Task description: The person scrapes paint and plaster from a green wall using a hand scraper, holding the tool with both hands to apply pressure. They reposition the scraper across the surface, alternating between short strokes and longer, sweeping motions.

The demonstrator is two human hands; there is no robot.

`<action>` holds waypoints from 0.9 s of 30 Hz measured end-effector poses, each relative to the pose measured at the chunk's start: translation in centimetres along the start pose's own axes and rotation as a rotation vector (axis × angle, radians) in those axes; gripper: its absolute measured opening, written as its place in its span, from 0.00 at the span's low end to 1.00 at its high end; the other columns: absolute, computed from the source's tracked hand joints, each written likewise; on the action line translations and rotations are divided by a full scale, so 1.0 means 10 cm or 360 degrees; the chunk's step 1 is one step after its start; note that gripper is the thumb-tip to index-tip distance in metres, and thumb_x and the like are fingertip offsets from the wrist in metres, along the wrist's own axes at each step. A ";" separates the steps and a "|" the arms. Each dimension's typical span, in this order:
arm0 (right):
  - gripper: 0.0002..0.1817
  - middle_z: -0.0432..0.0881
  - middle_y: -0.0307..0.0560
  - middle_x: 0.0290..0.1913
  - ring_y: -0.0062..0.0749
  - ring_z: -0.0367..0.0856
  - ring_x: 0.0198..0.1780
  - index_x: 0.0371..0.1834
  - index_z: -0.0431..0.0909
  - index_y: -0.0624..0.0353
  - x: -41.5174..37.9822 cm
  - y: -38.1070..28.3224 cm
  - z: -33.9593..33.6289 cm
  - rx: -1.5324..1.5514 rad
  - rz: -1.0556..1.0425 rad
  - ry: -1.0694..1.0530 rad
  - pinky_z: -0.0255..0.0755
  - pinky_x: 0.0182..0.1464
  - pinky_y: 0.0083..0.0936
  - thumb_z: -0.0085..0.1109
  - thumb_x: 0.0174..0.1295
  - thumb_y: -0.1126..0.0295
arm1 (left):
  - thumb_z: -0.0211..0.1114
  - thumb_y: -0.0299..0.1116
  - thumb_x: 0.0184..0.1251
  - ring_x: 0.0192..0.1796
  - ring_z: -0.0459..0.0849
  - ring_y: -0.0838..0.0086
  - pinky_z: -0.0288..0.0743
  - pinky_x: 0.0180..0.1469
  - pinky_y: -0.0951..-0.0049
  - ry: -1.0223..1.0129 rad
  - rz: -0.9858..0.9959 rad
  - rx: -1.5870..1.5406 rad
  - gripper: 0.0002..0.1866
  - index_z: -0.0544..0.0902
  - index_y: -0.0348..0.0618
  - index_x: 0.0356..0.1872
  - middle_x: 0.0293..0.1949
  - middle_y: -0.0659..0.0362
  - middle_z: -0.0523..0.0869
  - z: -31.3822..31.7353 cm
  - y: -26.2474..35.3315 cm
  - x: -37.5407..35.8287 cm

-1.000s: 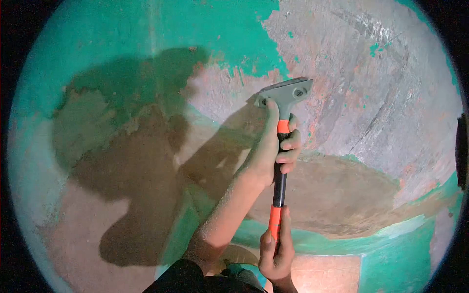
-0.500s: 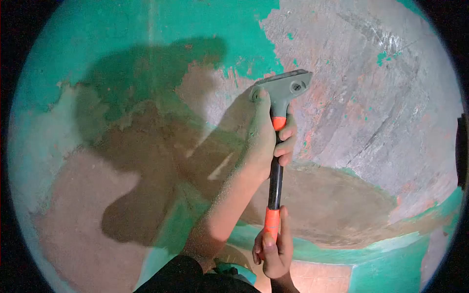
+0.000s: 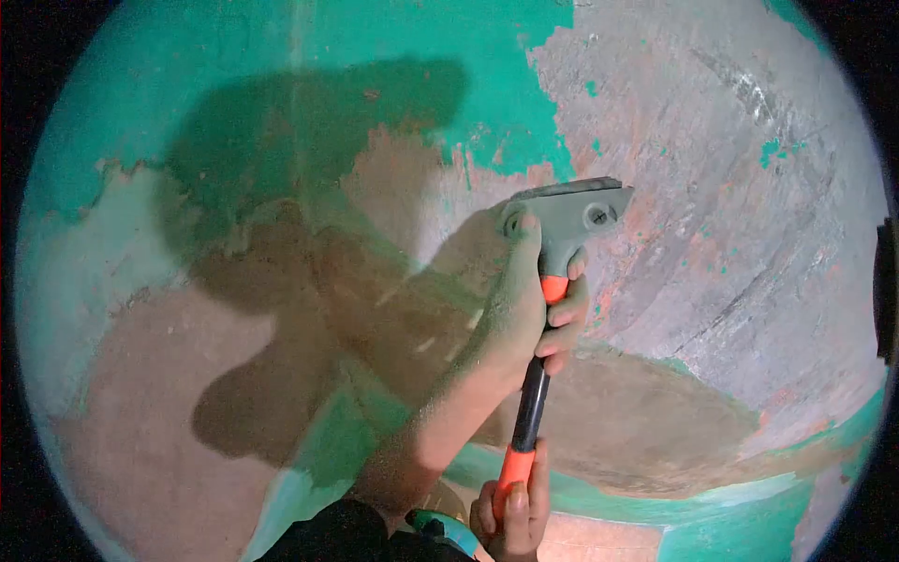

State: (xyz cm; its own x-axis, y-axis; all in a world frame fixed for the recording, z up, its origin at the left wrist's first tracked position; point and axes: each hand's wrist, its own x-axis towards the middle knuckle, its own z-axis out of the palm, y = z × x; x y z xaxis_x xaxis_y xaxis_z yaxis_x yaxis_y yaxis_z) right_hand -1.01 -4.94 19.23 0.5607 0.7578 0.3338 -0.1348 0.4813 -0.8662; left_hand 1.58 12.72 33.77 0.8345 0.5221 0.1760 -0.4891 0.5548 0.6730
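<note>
Grey and orange, the scraper stands nearly upright against the wall, its broad blade head at twelve o'clock of the handle, pressed where bare plaster meets green paint. The left hand is wrapped tight around the upper orange grip, thumb laid up against the head; the right hand clenches the handle's lower end at six o'clock. Judging by the wall, much is stripped already: grey and pinkish plaster spreads toward two and three o'clock, brown patches toward eight. Green remains at eleven and twelve o'clock and along the bottom band. Compared with half a second ago, the blade sits slightly lower and further right.
</note>
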 end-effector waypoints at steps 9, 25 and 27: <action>0.32 0.70 0.36 0.26 0.15 0.61 0.20 0.77 0.46 0.63 -0.06 0.01 0.24 -0.0218 -0.0197 0.0130 0.58 0.22 0.16 0.43 0.75 0.64 | 0.35 0.69 0.70 0.04 0.52 0.81 0.51 0.03 0.75 -0.0112 -0.0072 -0.0069 0.30 0.67 0.52 0.30 0.10 0.70 0.59 -0.02 0.12 0.00; 0.31 0.64 0.33 0.24 0.15 0.59 0.21 0.77 0.46 0.65 -0.05 -0.12 0.51 -0.0173 -0.0147 0.0263 0.56 0.22 0.16 0.40 0.76 0.63 | 0.35 0.69 0.70 0.06 0.54 0.82 0.55 0.05 0.76 -0.0095 -0.0099 0.0060 0.30 0.67 0.52 0.32 0.13 0.70 0.60 0.05 0.21 -0.01; 0.32 0.65 0.33 0.25 0.15 0.59 0.21 0.77 0.45 0.65 -0.04 -0.15 0.52 -0.0226 -0.0147 0.0256 0.56 0.22 0.16 0.40 0.76 0.63 | 0.36 0.69 0.70 0.06 0.54 0.82 0.55 0.06 0.75 -0.0132 -0.0048 0.0059 0.29 0.67 0.52 0.32 0.13 0.70 0.60 0.04 0.22 0.00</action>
State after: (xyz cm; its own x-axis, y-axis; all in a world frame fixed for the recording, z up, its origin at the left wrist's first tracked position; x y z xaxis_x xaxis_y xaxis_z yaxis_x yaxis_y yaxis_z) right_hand -5.25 -3.65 22.29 0.6899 0.6280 0.3602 0.0329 0.4698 -0.8821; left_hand 0.60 13.67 35.55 0.8677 0.4492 0.2130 -0.4548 0.5445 0.7048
